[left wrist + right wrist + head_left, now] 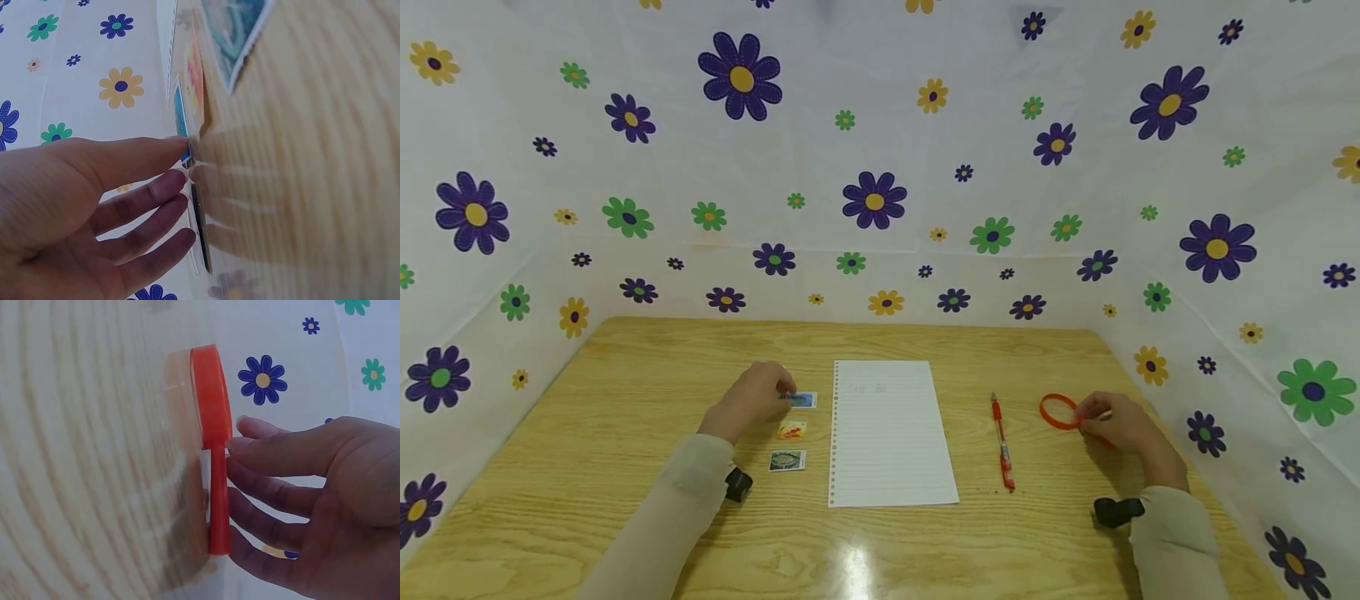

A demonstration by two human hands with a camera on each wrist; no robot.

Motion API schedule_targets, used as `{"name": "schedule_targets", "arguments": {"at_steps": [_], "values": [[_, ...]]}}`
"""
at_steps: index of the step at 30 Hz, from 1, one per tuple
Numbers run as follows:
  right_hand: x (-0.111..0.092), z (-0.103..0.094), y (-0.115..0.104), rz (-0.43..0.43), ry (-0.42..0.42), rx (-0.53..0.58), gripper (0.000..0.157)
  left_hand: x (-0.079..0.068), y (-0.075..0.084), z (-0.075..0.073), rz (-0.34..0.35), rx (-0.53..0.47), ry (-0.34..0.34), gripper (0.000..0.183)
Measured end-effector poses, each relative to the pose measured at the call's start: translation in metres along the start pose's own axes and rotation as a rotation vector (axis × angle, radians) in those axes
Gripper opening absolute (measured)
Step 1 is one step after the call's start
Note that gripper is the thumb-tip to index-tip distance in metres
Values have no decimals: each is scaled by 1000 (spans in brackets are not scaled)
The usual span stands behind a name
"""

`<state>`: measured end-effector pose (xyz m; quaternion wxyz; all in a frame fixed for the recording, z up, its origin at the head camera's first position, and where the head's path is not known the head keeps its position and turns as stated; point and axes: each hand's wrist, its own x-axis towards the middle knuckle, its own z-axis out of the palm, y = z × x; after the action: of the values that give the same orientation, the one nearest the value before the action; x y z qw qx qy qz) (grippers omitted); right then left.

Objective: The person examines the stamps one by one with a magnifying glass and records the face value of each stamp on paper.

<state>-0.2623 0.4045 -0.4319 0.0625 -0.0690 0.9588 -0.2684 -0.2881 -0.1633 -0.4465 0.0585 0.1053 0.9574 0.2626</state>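
One red magnifying glass [215, 434]: laid low at the right side of the wooden table [700, 533], beyond the red pen [1002, 450] as counted from the sheet.
Glass, direction: ring pointed to the far left, handle to the near right; long axis set obliquely across the table.
Right hand [1116, 421]: fingers bent, thumb and fingertips closed on the glass where ring and handle are joined.
One blue stamp [805, 400]: placed at the left of the lined sheet [891, 442], farthest in a column of three; long axis run left to right.
Left hand [754, 396]: fingers loosely bent, a small opening left between thumb and forefinger; the stamp's left end is touched by the thumb, but whether it is pinched cannot be told.
Column, remainder: yellow-red stamp [792, 431] in the middle, green stamp [787, 461] nearest; neither touched.
Red pen: point directed away, long axis roughly near to far.
Step in hand: judged to be the handling of glass and stamp together, one at each hand.
Next move: a secure pinch on the thin stamp edge and a level lift of the glass by its handle would seem to be called for.
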Motion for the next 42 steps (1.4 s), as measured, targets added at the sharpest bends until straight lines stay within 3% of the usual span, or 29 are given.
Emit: {"name": "schedule_targets", "arguments": {"at_steps": [13, 22, 28, 33, 37, 42], "values": [[-2, -5, -21, 31, 41, -4, 21, -1, 4, -1, 14, 64, 1, 19], [-1, -5, -34, -71, 49, 2, 17, -8, 12, -2, 70, 61, 30, 28], [-1, -4, -51, -114, 42, 18, 18, -15, 22, 3, 154, 0, -25, 37], [-2, -3, -65, -167, 41, 1, 17, -26, 35, 10, 194, -25, -111, 46], [-3, -1, -76, -199, 45, -7, 16, -35, 47, 17, 184, -2, -163, 53], [-2, 3, -83, -218, 44, 0, 14, -43, 59, 24, 184, 41, -180, 55]]}}
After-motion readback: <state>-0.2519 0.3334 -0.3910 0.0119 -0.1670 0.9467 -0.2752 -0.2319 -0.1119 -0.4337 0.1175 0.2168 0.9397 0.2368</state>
